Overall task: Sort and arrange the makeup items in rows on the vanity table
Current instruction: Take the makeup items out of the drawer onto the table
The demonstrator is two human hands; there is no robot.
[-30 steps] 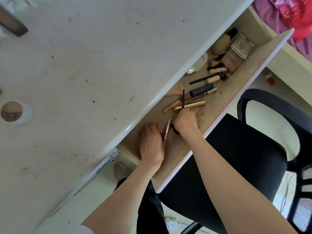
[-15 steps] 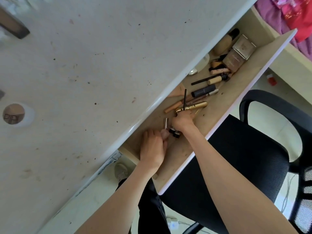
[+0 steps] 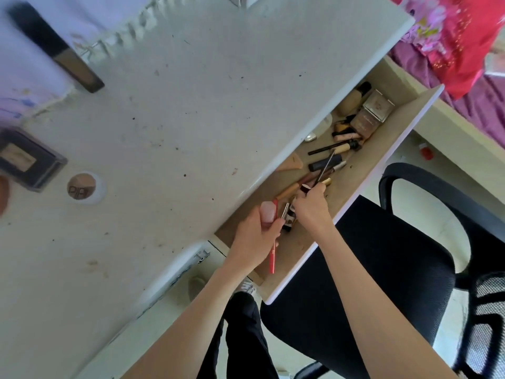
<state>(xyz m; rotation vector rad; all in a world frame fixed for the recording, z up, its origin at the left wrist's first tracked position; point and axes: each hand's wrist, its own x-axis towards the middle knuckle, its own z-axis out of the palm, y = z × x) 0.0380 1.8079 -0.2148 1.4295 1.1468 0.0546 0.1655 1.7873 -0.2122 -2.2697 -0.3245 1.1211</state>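
Note:
The vanity drawer (image 3: 355,212) stands pulled out under the white tabletop (image 3: 191,119) and holds several makeup items. My left hand (image 3: 255,239) grips a pale pink tube (image 3: 267,213), a red pencil (image 3: 272,258) and a small silver stick (image 3: 285,211) at the drawer's near end. Just to the right, my right hand (image 3: 311,206) holds a thin black pencil (image 3: 325,166) that points up and away. Beyond it lie a gold tube (image 3: 326,181), a dark tube (image 3: 325,163), a brush (image 3: 333,147), compacts (image 3: 378,105) and a beige bottle (image 3: 351,101).
On the tabletop sit a dark compact case (image 3: 26,160) at the left edge, a long dark box (image 3: 54,47) at the back left and a round cable hole (image 3: 82,186). A black office chair (image 3: 396,269) stands in front of the drawer. Red and purple bedding (image 3: 464,45) lies beyond.
My left hand has lifted out of the drawer with the pink tube and red pencil in it. My right hand has risen with the black pencil. The camera has tilted back, showing more tabletop.

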